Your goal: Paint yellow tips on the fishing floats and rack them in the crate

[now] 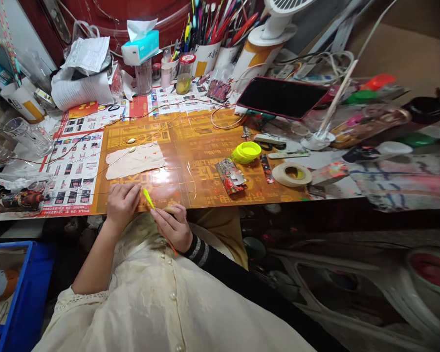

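Between the fingers of my right hand (pixel 174 226) is a slim stick with a bright yellow end (pixel 148 198). A thin orange end (pixel 172 247) shows below that hand, seemingly part of the same stick. My left hand (pixel 122 203) is closed in a pinch just left of the yellow end, at the table's front edge; what its fingertips hold is hidden. Beyond it lies a crumpled pale paper sheet (pixel 134 164). Two small cream, oval pieces (pixel 132 149) on thin wires rest at that sheet. Farther right sits an open tub of neon yellow paint (pixel 246 152).
A paint-smeared block (pixel 231 177), a masking tape roll (pixel 292 174) and a propped phone (pixel 282 98) are on the right. Behind stand brush cups (pixel 207 57), a tissue pack (pixel 141 47) and a fan (pixel 278 29). A glass mug (pixel 29 137) is left, a blue crate (pixel 33 288) below.
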Available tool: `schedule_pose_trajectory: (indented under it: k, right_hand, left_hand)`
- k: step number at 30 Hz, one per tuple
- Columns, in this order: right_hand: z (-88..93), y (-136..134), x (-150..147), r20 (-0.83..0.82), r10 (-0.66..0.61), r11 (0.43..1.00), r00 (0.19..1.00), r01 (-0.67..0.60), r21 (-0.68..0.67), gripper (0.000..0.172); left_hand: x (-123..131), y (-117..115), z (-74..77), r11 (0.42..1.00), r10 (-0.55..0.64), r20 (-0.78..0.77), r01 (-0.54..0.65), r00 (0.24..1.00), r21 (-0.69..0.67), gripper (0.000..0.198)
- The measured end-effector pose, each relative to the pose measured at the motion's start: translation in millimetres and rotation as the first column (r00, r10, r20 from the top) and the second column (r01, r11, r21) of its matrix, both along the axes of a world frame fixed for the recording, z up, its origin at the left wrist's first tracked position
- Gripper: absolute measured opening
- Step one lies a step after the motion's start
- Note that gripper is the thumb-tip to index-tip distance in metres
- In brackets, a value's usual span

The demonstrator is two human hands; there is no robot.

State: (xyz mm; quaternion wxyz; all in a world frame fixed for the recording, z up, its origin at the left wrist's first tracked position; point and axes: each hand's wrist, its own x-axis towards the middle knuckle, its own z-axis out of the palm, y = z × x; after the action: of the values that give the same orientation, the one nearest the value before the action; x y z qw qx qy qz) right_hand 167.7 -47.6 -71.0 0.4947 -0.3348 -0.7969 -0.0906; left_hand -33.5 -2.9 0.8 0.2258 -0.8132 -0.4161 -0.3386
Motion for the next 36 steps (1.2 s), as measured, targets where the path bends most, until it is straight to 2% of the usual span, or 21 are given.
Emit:
schedule_pose_trajectory:
  k: [16,24,36]
  right_hand:
    - [-2.1,0.1,-3.4,0.009,-0.035,0.999,0.999,0.035,0.008,0.065]
    - [0.0,-0.1,-4.1,0.014,-0.034,0.999,0.999,0.034,0.018,0.065]
    - [-5.4,0.0,-3.4,0.029,-0.051,0.998,0.998,0.051,-0.019,0.059]
  left_hand:
    - [-3.5,0.0,-5.4,0.996,0.002,0.055,0.003,0.998,-0.087,0.025]
    - [-2.5,0.2,-3.8,1.000,0.007,0.013,-0.007,1.000,-0.021,0.022]
    - [-4.1,0.4,-6.4,0.997,0.018,0.041,-0.015,0.999,-0.074,0.023]
